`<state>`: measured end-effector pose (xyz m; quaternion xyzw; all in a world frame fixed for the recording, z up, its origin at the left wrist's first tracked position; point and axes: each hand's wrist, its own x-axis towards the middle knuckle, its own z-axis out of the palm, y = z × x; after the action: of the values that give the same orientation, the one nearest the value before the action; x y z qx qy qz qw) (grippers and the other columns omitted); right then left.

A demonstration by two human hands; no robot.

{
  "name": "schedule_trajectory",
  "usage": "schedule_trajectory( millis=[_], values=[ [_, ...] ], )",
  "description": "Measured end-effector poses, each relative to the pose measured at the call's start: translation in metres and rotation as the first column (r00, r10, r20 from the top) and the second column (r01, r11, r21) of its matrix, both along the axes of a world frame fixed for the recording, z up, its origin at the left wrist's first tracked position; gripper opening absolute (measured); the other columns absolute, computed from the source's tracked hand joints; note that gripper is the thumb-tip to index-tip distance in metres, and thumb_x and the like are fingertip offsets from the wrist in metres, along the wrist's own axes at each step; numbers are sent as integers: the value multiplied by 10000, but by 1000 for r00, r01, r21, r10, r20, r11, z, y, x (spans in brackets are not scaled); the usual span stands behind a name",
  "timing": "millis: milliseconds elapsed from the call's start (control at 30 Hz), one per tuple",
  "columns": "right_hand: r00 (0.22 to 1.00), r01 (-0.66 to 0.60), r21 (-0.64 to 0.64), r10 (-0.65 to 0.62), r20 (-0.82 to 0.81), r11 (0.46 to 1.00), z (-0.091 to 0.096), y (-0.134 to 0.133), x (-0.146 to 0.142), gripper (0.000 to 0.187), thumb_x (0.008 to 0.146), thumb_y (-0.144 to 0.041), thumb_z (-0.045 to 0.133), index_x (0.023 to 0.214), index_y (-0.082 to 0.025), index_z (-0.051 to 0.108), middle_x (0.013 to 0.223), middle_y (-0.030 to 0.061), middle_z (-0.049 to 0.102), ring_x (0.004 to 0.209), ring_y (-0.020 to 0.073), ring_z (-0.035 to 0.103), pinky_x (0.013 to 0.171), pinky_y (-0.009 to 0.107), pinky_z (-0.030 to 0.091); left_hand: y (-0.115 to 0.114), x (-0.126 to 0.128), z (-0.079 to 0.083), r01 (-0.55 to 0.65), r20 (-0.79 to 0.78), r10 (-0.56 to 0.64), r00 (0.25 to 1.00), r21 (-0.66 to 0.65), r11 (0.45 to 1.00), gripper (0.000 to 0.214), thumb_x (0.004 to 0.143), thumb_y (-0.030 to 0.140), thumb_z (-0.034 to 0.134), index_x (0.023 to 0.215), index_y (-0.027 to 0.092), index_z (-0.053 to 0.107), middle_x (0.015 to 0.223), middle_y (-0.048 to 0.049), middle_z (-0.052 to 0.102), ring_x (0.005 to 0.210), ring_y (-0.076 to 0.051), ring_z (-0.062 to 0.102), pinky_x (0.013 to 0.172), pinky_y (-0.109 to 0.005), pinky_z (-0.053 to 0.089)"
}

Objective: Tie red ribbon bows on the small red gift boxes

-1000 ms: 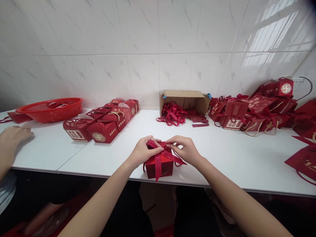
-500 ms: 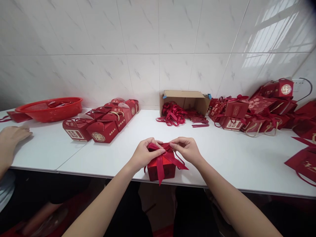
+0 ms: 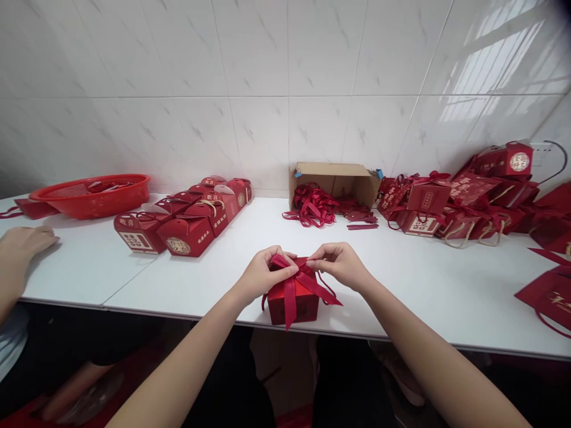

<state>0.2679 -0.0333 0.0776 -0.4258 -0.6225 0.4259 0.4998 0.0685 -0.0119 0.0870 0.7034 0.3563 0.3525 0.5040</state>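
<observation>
A small red gift box (image 3: 277, 308) stands at the table's front edge, directly before me. Across its top lies a red ribbon (image 3: 290, 303) tied in a bow, its two tails hanging down the front and out to the right. My left hand (image 3: 266, 274) pinches the bow's left loop between thumb and fingers. From the other side my right hand (image 3: 341, 266) grips the ribbon's right loop with thumb and fingertips. A dark red cord handle (image 3: 328, 286) curves out at the box's right side. The fingers partly cover the knot.
Red gift boxes (image 3: 190, 235) stand in rows at left, beside a red plastic basket (image 3: 102, 205). A cardboard box (image 3: 334, 169) spills loose ribbons (image 3: 312, 205) at the back. More boxes (image 3: 426, 199) pile up on the right. Another person's hand (image 3: 33, 239) rests on the table at far left.
Both hands stay on the bow. My right hand has shifted slightly up, and the ribbon's loops look a little different. The rest is as before.
</observation>
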Motion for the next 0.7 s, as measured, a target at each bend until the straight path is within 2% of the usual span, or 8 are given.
schedule_trajectory(
  millis=[233, 567, 700],
  values=[
    [999, 13, -39, -14, -37, 999, -2, 2, 0, 270, 577, -372, 796, 644, -138, 679, 627, 45, 687, 589, 155, 619, 602, 297, 493, 0, 1, -4, -9, 38, 9, 999, 7, 1000, 253, 699, 297, 719, 680, 161, 508, 1015, -100, 646, 1018, -224, 606, 886, -373, 453],
    [995, 70, -16, -71, -66, 997, -10, 0, -1, 301, 597, -422, 776, 636, -142, 673, 624, 39, 674, 575, 140, 596, 588, 289, 495, -5, 1, -4, -34, 32, 33, 999, 28, 999, 228, 704, 284, 708, 667, 155, 524, 1038, -104, 636, 981, -217, 613, 867, -369, 458],
    [1000, 13, -3, -13, -16, 1000, -9, 0, 0, 311, 656, -442, 736, 673, -143, 650, 654, 38, 660, 610, 145, 596, 615, 296, 496, -5, 1, -1, -27, 9, 27, 1000, 58, 998, 215, 709, 288, 703, 680, 160, 532, 1016, -100, 644, 994, -222, 610, 872, -371, 456]
  ],
)
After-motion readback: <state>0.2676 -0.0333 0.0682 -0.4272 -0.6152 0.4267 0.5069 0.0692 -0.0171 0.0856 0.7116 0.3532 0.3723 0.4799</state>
